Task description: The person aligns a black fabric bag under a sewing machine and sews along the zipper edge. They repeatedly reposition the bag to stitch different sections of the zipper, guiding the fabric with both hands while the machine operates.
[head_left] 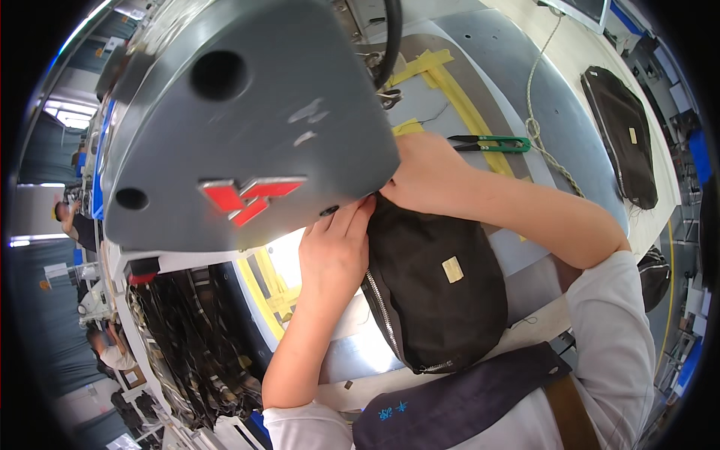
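Note:
A black zippered pouch (435, 300) with a small tan label lies under the edge of a grey sewing machine head (322, 157). At its upper left end, my left hand (334, 251) closes its fingers on the pouch's edge. My right hand (427, 176) is curled over the top edge, gripping the fabric close to the left fingertips. The machine head hides some fingertips and the needle area. A metal zipper runs down the pouch's left side. Just beyond my right hand lie green-handled thread snips (491, 143) with dark blades.
Yellow tape (465, 97) marks the metal machine bed. A knotted cord (534, 127) hangs at the right. Another black pouch (622, 139) lies at the far right, with one more black item (654, 277) below it. Dark pieces (202, 337) hang at lower left. Other people work at the far left.

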`<state>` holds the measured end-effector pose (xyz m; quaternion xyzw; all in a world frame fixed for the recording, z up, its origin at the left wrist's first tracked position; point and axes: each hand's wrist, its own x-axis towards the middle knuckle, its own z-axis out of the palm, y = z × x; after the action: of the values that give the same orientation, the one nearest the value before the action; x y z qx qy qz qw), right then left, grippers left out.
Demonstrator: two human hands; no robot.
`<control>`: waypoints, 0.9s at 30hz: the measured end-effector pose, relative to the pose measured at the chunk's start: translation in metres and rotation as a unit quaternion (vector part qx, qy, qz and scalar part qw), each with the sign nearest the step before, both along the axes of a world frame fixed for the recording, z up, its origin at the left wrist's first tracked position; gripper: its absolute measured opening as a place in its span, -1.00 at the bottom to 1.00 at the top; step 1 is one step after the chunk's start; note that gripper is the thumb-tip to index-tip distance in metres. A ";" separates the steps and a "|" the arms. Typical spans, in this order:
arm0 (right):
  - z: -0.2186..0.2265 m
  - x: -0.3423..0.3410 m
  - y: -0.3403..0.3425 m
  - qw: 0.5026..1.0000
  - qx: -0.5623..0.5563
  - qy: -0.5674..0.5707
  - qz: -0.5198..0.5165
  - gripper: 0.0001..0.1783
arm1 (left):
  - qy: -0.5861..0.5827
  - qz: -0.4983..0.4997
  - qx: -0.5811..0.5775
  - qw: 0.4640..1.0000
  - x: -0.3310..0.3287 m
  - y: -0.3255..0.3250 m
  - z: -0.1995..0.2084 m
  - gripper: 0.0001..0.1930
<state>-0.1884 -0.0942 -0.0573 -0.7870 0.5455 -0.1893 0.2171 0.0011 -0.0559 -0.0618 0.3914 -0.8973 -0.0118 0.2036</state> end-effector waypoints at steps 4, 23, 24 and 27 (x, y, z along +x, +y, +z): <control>-0.014 -0.005 -0.007 0.998 -0.011 -0.067 -0.018 -0.85 | 0.003 0.002 -0.014 1.000 0.001 0.000 -0.004 -0.61; -0.015 -0.013 -0.014 0.971 0.090 -0.219 0.013 -0.60 | 0.015 -0.004 0.007 1.000 0.002 0.002 -0.001 -0.62; -0.009 -0.011 -0.012 0.966 0.092 -0.242 0.025 -0.59 | 0.011 -0.002 0.010 1.000 0.002 0.002 0.000 -0.61; -0.011 -0.005 -0.009 0.967 0.013 -0.253 0.037 -0.64 | 0.013 -0.001 0.009 1.000 0.002 0.001 -0.002 -0.61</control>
<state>-0.1937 -0.1037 -0.0687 -0.7305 0.4452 -0.3674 0.3650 0.0034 -0.0546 -0.0634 0.3926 -0.8947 -0.0249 0.2116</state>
